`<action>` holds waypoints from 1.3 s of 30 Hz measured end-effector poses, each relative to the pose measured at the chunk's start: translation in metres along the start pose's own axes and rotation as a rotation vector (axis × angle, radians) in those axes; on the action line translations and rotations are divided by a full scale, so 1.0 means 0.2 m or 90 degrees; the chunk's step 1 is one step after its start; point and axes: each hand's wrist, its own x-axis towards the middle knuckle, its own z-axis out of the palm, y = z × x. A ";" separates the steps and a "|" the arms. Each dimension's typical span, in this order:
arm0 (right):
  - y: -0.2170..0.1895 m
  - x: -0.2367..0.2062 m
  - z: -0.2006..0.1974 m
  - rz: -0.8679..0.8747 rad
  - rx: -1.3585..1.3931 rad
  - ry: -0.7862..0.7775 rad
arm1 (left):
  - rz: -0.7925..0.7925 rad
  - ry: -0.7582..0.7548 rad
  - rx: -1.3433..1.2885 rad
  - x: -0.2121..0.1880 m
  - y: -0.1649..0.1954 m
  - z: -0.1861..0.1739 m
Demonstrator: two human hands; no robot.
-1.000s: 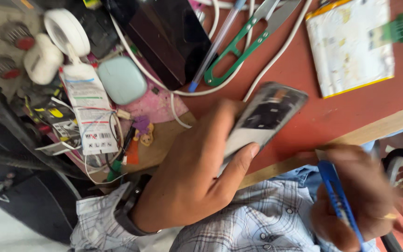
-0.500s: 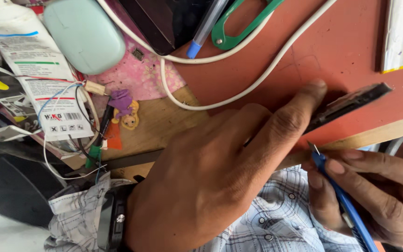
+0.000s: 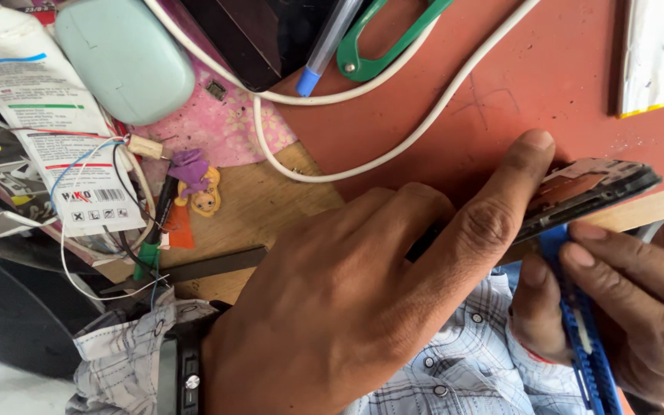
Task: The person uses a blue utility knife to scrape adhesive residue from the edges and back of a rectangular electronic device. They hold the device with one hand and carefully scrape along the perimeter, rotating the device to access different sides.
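Observation:
My left hand (image 3: 363, 307) fills the middle of the view, a dark watch on its wrist. It grips a dark phone (image 3: 597, 184) held edge-on above the red table (image 3: 562, 84), with the forefinger stretched along the phone's upper edge. My right hand (image 3: 647, 307), with a ring on one finger, comes in from the lower right. It holds a blue cutter-like tool (image 3: 578, 338) whose tip rests against the underside of the phone.
A white cable (image 3: 393, 146) loops across the table. Green-handled scissors (image 3: 393, 46), a blue-capped pen (image 3: 324, 54) and a dark device (image 3: 263, 38) lie at the top. A mint-green case (image 3: 124, 61), a white tube (image 3: 40, 115) and loose wires (image 3: 117, 230) crowd the left. A white booklet (image 3: 662, 54) lies top right.
The phone has turned from face-up to edge-on in my left hand. My right hand has brought the blue tool up against it. The view has closed in.

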 end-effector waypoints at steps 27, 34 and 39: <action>-0.18 0.35 0.08 -0.203 0.032 0.012 | 0.000 0.011 -0.064 0.00 0.00 -0.01; -0.34 0.36 0.10 0.010 0.075 0.004 | 0.003 0.007 -0.077 -0.02 -0.01 0.00; -0.39 0.37 0.14 0.114 0.069 0.099 | 0.006 0.001 -0.069 -0.03 -0.01 0.01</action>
